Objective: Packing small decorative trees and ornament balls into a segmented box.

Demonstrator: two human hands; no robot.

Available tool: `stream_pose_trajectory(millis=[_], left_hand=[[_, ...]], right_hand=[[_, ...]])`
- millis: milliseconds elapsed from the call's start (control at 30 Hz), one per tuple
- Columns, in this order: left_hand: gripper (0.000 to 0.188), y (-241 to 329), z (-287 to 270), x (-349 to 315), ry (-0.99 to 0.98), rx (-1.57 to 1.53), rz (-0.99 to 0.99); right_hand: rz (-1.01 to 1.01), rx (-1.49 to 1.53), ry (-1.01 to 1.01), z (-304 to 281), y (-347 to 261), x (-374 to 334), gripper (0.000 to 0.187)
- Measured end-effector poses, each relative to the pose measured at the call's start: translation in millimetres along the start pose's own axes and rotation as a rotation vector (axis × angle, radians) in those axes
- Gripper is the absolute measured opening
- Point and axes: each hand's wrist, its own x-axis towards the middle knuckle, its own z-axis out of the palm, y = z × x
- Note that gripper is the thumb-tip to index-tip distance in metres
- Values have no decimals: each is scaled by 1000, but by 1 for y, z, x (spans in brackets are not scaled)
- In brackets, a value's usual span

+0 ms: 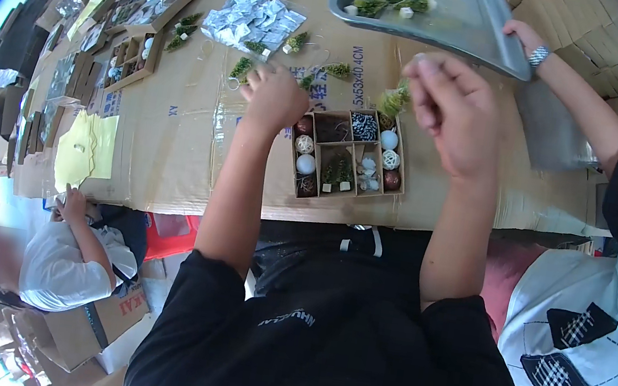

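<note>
My right hand (452, 115) is raised over the right side of a divided cardboard box (347, 194), its fingers pinched together. Below its fingertips hangs a small green tree ornament (395, 100), apparently held by a thin string. My left hand (277, 96) is beyond the box's left corner, fingers curled down beside another little tree ornament (240, 68); what they pinch is hidden. The box holds white and brown balls (305, 164), a dark patterned pinecone-like piece (364, 127), small trees with white bases (339, 175) and pale pieces (368, 174). One compartment shows only its dark bottom.
Silvery sachets (251, 20) lie heaped beyond my left hand, with loose trees (337, 70) around. A metal tray (459, 44) with more trees is gripped by a co-worker's hand (525, 38) at right. Left are another divided box (133, 63) and yellow sheets (84, 147) near a seated person.
</note>
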Motion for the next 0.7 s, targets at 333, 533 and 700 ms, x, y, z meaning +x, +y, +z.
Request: stream_pose_trajectory(millis=[333,533,700], left_hand=[[15,23,18,-87,-372,-1094,675],[56,5,40,-114,-634,-2178,77],[19,16,50,-112,-567,-2110,-313]], right_hand=[[209,-256,-350,0,19,2,15],[-562,-848,-307,20,61,-38,11],[-609,-1097,-229,22,122,-72,27]])
